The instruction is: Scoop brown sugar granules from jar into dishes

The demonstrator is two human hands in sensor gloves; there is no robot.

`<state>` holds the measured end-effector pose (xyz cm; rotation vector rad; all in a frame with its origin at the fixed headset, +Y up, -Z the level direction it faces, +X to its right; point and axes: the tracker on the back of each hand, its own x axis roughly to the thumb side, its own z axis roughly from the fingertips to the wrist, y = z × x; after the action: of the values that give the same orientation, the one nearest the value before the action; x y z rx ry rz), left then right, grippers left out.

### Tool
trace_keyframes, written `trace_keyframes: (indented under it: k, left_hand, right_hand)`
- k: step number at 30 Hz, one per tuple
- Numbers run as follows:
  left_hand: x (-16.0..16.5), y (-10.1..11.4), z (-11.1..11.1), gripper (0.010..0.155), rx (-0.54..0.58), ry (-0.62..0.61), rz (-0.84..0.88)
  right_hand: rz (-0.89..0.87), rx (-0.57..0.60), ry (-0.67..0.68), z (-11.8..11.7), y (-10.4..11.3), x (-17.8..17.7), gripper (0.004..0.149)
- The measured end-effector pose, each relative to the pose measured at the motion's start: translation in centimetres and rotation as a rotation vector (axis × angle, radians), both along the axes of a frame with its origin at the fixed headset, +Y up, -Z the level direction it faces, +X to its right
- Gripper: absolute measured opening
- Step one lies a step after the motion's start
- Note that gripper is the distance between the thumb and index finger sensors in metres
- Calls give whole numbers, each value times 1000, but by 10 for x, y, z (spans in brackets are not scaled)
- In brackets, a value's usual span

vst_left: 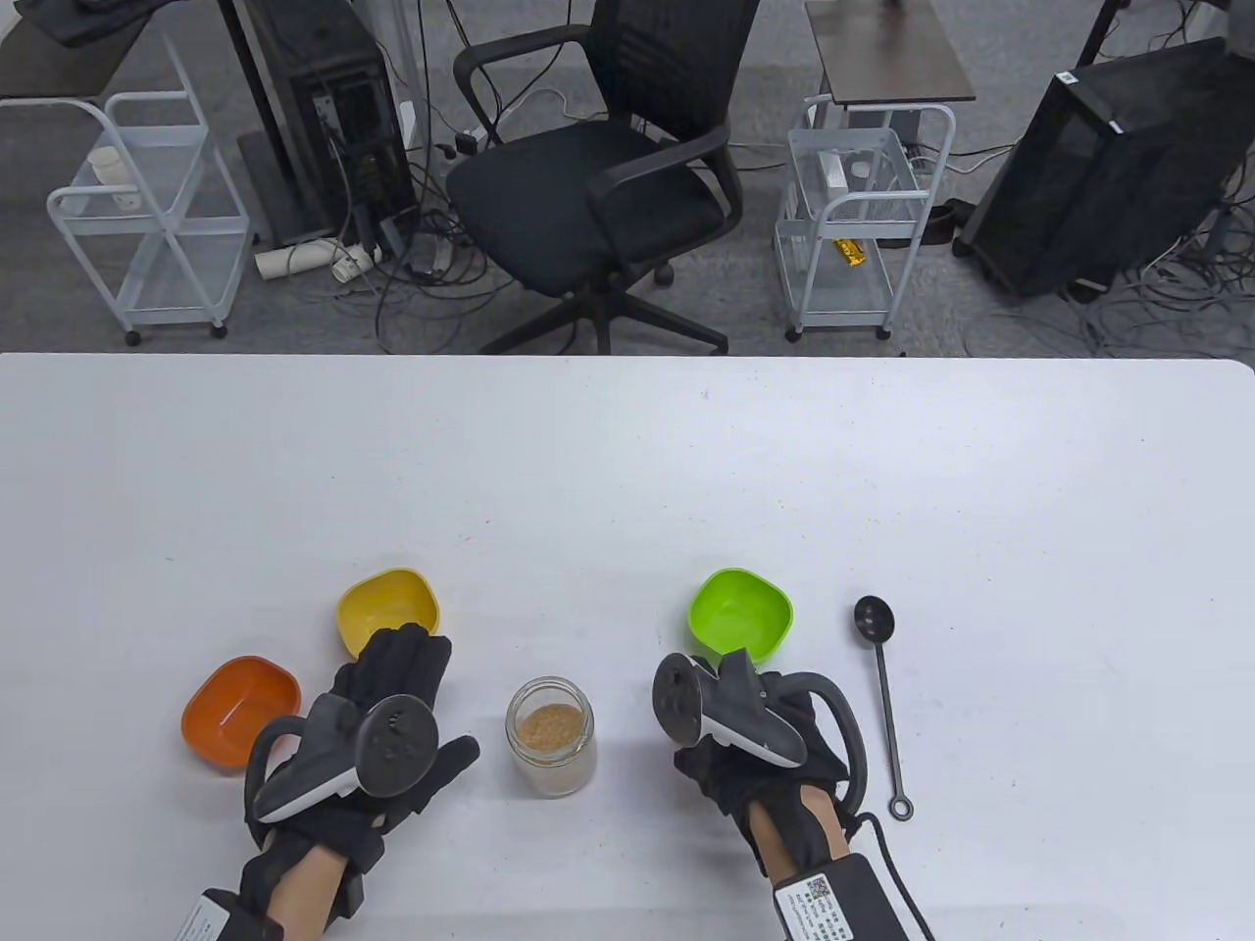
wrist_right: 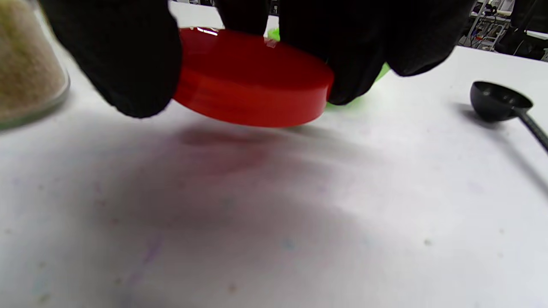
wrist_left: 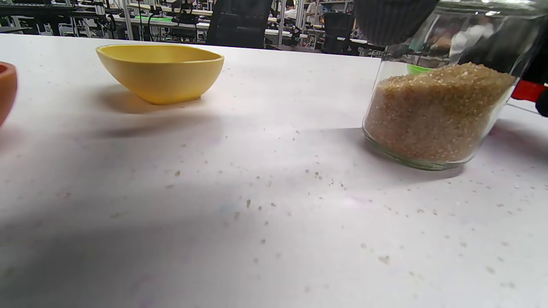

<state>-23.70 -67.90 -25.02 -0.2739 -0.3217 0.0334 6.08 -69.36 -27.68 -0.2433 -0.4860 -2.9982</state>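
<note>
One open glass jar (vst_left: 550, 736) of brown sugar (wrist_left: 439, 112) stands on the white table (vst_left: 627, 470). Three dishes lie around it: yellow dish (vst_left: 387, 611) and orange dish (vst_left: 241, 711) to its left, green dish (vst_left: 740, 614) to its right, with one black spoon (vst_left: 883, 698) farther right. The left hand (vst_left: 377, 730) rests flat with straight fingers just left of the jar, while the right hand (vst_left: 755, 745) grips one red lid (wrist_right: 250, 79) above the table beside the jar.
</note>
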Motion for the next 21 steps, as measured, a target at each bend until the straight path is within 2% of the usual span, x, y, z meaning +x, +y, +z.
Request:
trace_keyframes:
  k: [4,11,17,21]
  left_hand:
    - [0,0,0,96,-15,-1,7]
    - [1,-2,0,98,-41,-9,1]
    - [2,-2,-1,98,-50,-11,1]
    - [2,-2,-1,98,-54,-10,0]
  right_hand:
    - [29,-27,3,-1,-15,-1,85]
    - [56,-33,10,0,-23,-2,86]
    - [48,-45,8,1,-22,-1,87]
    - [-8,-5,-11,4,-8,9,85]
